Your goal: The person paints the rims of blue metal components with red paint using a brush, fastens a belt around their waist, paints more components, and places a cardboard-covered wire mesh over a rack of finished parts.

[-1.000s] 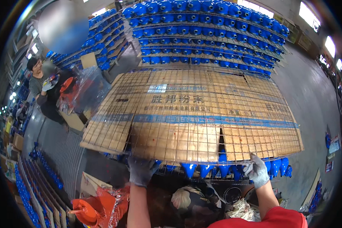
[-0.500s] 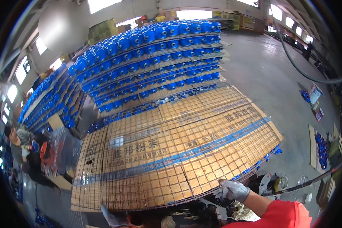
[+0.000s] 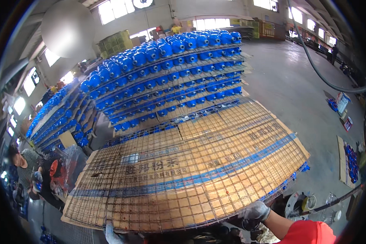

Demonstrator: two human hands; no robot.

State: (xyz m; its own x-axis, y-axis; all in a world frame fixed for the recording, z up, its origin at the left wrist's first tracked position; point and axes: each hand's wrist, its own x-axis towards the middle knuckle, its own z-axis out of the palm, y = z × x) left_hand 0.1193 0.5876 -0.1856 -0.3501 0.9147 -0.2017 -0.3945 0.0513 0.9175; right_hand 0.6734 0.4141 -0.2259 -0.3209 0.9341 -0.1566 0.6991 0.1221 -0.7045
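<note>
A wide wire mesh panel (image 3: 215, 179) lies over a flattened cardboard sheet (image 3: 191, 205) with a blue stripe and dark print. My right hand (image 3: 256, 213), in a grey glove, is closed on the panel's near edge, right of the middle. At the near left edge, my left hand (image 3: 111, 234), also gloved, grips the mesh; the lower picture edge cuts off most of it. Blue parts (image 3: 282, 185) show beneath the cardboard along its right side. The fingers under the edge are partly hidden.
Behind the panel stand stacked layers of blue rounded parts (image 3: 166, 51), parted by mesh and boards. Another such stack (image 3: 57, 122) is farther left. At left a person (image 3: 30, 166) holds a small part. A hose (image 3: 313, 67) hangs at right, near pails (image 3: 308, 202) and a board with blue parts (image 3: 349, 162).
My view has tilted upward, so the stacks sit lower in the picture. The panel's near left corner has swung toward the left and nearer. Both hands stay on the near edge.
</note>
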